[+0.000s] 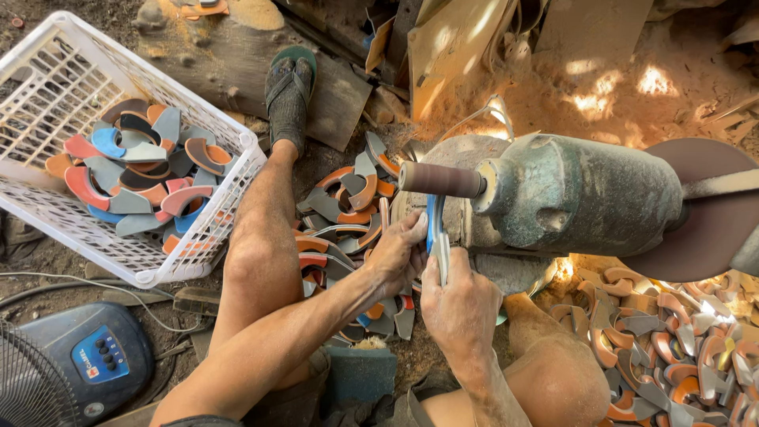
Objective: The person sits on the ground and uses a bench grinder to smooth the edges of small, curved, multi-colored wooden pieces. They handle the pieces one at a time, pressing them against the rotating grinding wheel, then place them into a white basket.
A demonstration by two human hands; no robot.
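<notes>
Dirt floor (47, 265), sawdust-strewn. A curved blue-and-grey piece (436, 237) is gripped edge-on by both hands, left hand (398, 255) and right hand (457, 304), just under the sanding drum (440, 179); its lower part is hidden by fingers. Motor (581, 194) is cut off at right. Blue panel label on the fan base (99, 356), unreadable.

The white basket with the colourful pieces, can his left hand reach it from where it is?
Probably yes. The left hand is busy holding the blue curved piece at the sanding drum, but the white basket sits just beyond the left knee, with nothing blocking the way.
</notes>
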